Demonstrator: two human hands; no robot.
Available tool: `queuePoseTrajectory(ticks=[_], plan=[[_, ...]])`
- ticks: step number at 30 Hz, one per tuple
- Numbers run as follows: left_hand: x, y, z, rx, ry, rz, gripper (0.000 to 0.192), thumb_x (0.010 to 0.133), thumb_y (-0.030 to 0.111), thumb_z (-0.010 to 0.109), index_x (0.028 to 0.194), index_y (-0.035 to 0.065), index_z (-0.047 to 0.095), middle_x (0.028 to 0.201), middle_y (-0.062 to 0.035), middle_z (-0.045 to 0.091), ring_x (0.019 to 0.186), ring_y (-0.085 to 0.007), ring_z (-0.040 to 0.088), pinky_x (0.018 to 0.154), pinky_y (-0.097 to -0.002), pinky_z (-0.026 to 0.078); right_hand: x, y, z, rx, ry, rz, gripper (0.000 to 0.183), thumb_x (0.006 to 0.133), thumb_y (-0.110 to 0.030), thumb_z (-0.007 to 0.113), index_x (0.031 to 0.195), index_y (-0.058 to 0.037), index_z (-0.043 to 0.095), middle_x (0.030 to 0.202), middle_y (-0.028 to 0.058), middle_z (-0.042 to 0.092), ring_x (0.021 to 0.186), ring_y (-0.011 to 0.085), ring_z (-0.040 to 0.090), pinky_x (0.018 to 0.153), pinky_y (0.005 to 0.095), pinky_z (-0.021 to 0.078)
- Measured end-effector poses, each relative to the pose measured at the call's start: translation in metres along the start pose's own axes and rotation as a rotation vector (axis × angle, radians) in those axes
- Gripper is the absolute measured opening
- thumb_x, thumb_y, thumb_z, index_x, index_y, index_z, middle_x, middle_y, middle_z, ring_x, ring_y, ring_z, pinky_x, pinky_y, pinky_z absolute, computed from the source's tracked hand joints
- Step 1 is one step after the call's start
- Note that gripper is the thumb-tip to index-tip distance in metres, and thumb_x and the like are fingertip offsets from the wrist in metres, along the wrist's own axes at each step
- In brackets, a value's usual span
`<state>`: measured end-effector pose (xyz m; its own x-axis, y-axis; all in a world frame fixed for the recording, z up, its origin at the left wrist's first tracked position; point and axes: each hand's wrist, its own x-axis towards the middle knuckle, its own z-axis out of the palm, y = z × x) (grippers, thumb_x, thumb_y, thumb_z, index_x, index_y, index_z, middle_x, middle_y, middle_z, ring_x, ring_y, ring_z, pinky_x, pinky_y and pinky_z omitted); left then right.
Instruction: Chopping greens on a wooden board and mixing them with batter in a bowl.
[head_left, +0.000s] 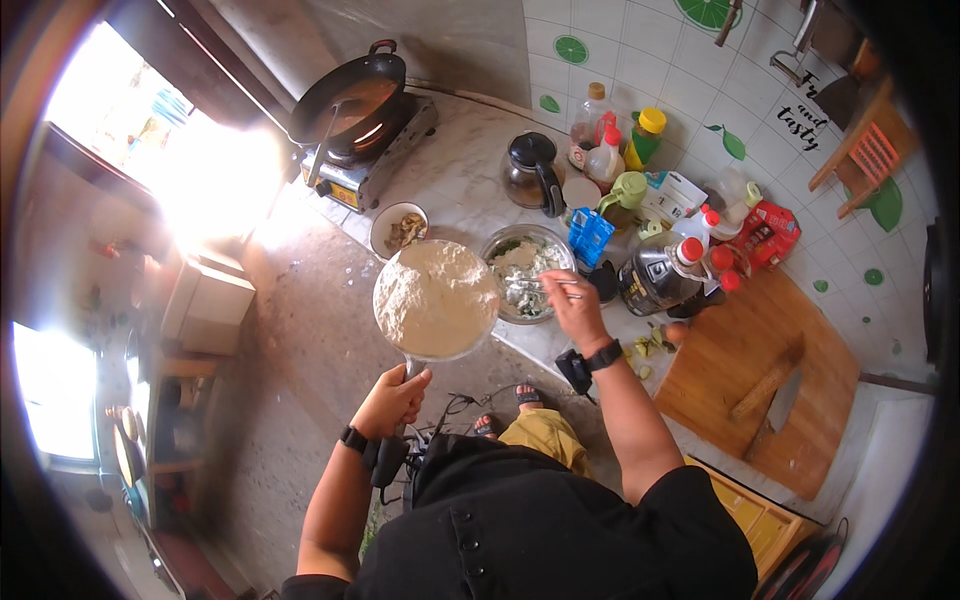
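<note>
My left hand (391, 400) grips the handle of a round ladle or scoop (412, 366) heaped with pale flour (435, 300). It is held beside a steel mixing bowl (568, 250), over the counter's front edge. Between the fingers of my right hand (574, 306) is a pair of metal chopsticks (551, 283), reaching over that bowl. Inside the bowl lie white flour and chopped greens (517, 259). A white bowl (379, 235) of brownish food pieces stands just behind the flour.
A black wok (307, 112) with a ladle sits on a portable gas stove (367, 184). Bottles, a glass teapot (523, 184) and a blue packet (590, 234) crowd the back. On the right, a wooden cutting board (720, 360) carries a knife (784, 405). Vegetable scraps (643, 347) lie nearby.
</note>
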<state>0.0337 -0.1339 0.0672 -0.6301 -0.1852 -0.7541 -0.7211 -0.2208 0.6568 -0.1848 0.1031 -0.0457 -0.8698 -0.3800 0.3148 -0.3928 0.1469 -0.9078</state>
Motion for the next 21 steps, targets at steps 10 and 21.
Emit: queuePoseTrajectory(ticks=[10,21], plan=[[0.017,0.011,0.019,0.077,-0.039,-0.029,0.031,0.097,0.029,0.059,0.08,0.0097,0.043,0.063,0.0036,0.038,0.047,-0.0056,0.032,0.04,-0.0222,0.028,-0.019,-0.022,-0.03,0.291,0.261,0.219,0.022,0.098,-0.018,0.057,0.106,0.0003,0.066,0.08,0.0037,0.066,0.061,0.0065,0.057,0.056,0.0219,0.0469],[0.041,0.016,0.038,0.083,-0.119,-0.058,0.031,0.097,0.03,0.06,0.084,0.0074,0.043,0.066,0.0018,0.04,0.049,-0.0059,0.033,0.04,-0.0215,0.03,-0.078,-0.023,-0.001,0.661,0.243,0.351,0.026,0.101,-0.019,0.052,0.111,0.0025,0.063,0.093,0.0082,0.067,0.071,0.0106,0.061,0.068,0.0234,0.0505]])
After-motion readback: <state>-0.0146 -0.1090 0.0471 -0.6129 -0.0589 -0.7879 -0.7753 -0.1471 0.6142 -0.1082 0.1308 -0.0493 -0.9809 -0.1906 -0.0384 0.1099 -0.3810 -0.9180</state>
